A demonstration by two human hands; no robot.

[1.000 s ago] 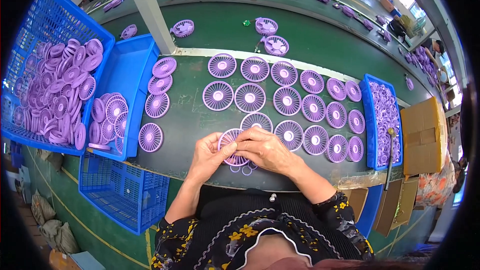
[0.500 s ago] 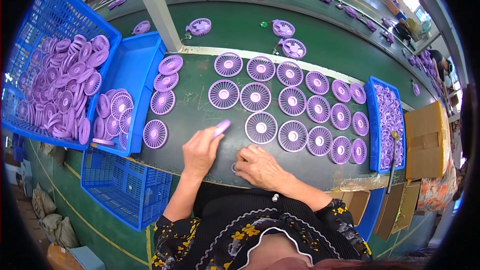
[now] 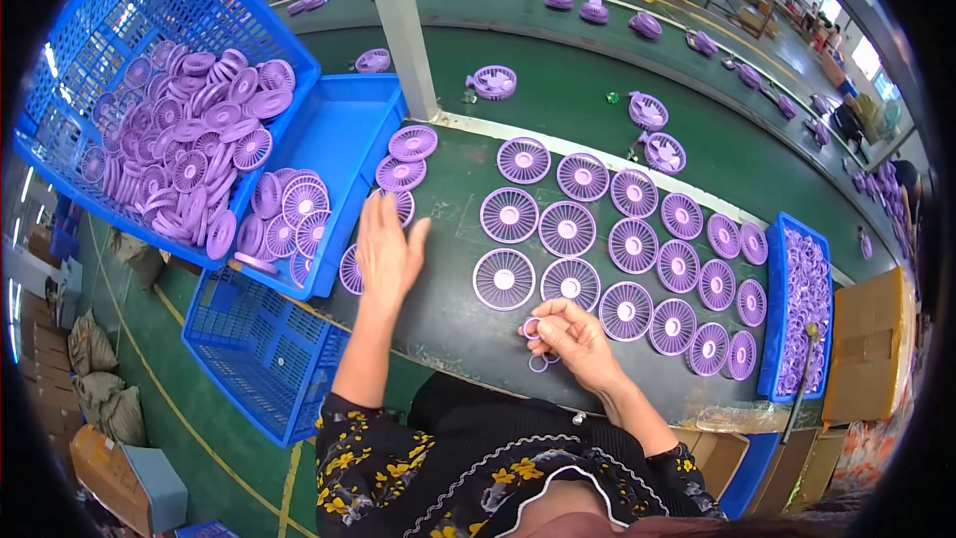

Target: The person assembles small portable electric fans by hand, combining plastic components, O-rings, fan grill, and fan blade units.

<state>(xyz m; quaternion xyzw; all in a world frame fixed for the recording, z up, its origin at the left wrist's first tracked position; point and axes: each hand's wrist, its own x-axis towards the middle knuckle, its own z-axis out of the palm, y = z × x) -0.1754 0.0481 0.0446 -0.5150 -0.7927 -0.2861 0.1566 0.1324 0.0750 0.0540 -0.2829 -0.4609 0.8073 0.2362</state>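
My left hand is open, its fingers stretched out over the column of loose purple fan covers at the left of the table. It partly hides the two nearer ones; whether it touches them I cannot tell. Between thumb and fingers, my right hand pinches a small purple ring just in front of the near row. Another small ring lies below those fingertips. Round slatted fan covers with pale centres lie flat in three rows, among them the leftmost near cover.
A blue tray with covers stands left, beside a blue crate heaped with more. At right, a blue bin holds many small rings, with a rod across it. Behind runs a green conveyor carrying purple fan parts. A post rises behind the tray.
My left hand has let go of its cover, now at the left end of the near row, and moved to the left column. My right hand has lifted a ring. The view has swung left.
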